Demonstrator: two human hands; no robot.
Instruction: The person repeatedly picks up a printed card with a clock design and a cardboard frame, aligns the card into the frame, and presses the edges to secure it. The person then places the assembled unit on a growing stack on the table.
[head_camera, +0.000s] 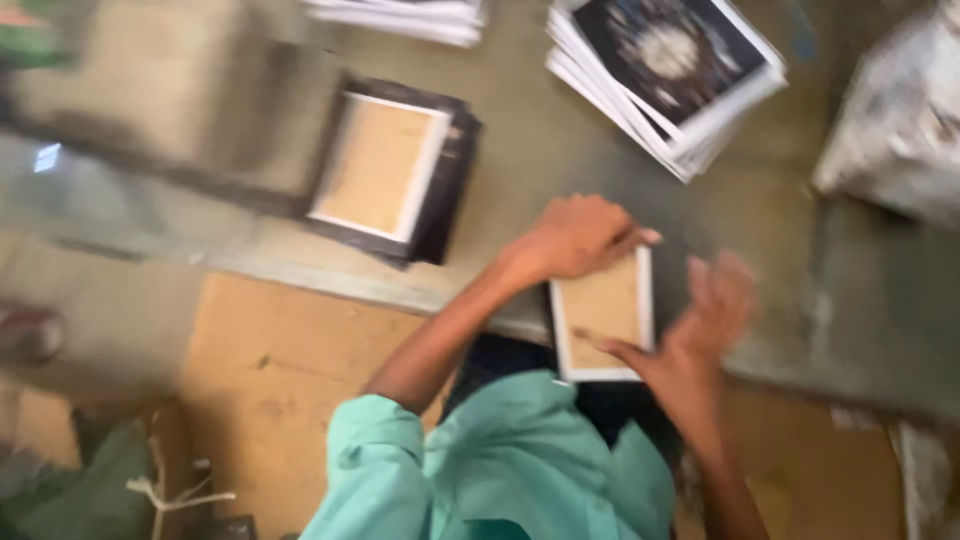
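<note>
White-edged, the small frame (603, 312) sits under your left hand (578, 238), fingers curled over its far edge; your right hand (712, 318), blurred, spreads wide against its right side.

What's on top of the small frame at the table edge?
The left hand rests on the small frame at its top edge; the right hand touches its side. What lies beneath is hidden.

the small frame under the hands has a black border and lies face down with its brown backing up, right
Not quite. The head view shows the small frame has a white border, not black. It does lie with its brown backing up, the left hand pressing on its top edge and the right hand at its right side. The dark-bordered frames are the stack further back.
</note>
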